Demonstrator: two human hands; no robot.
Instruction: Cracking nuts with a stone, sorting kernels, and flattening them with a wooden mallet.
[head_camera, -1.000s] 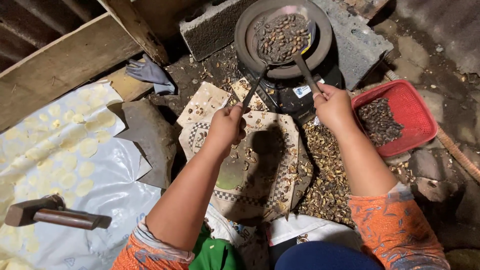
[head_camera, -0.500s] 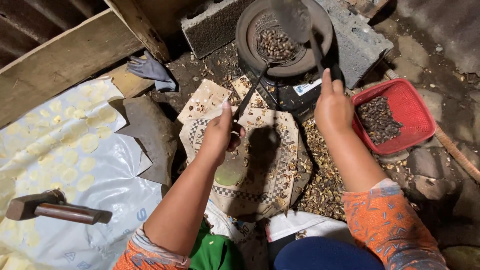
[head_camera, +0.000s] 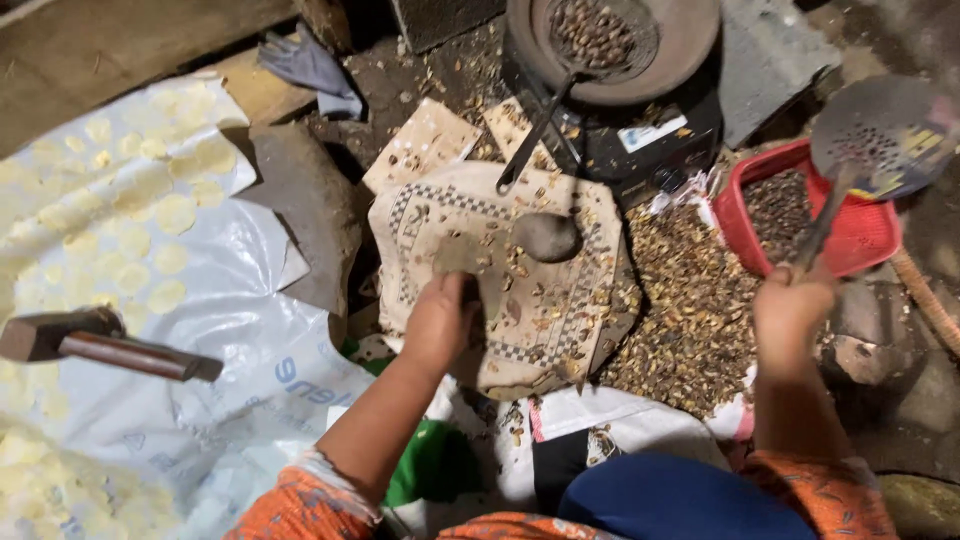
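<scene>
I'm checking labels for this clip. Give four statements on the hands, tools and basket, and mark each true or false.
1. The right hand holds a perforated skimmer above the red basket. True.
2. The red basket is empty. False: dark seeds fill it.
3. The left hand rests on the patterned cloth. True.
4. The left hand grips the hammer. False: the hammer lies apart on the plastic sheet.
</scene>
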